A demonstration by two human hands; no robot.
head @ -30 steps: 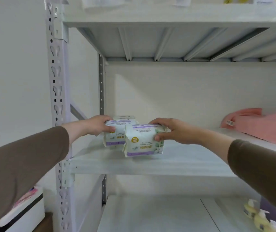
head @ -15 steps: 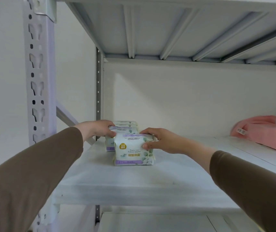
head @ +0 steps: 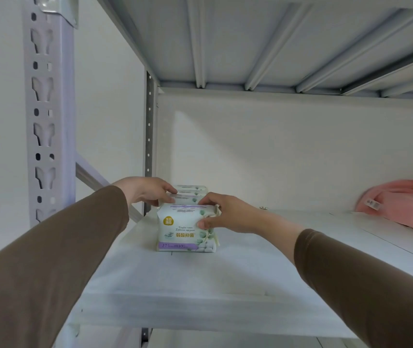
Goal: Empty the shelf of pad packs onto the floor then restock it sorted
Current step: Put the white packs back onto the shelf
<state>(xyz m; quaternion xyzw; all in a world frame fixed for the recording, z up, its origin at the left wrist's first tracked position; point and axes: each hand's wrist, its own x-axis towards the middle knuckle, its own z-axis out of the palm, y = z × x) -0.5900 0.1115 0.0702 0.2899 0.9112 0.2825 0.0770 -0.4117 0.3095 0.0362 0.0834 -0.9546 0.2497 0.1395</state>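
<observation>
A white pad pack with a purple band and green leaf print stands upright on the white shelf board, near its left end. My right hand grips this front pack by its top and right side. Two more packs of the same kind stand in a row right behind it, mostly hidden. My left hand rests on top of those rear packs, fingers curled over their left edge.
A perforated grey upright rises at the left front, with a diagonal brace behind it. Folded pink cloth with a tag lies on the shelf at the far right. The underside of the upper shelf hangs overhead.
The front pack has been pushed back against the rear packs and now stands square on the board. The camera has moved closer and lower to the shelf.
</observation>
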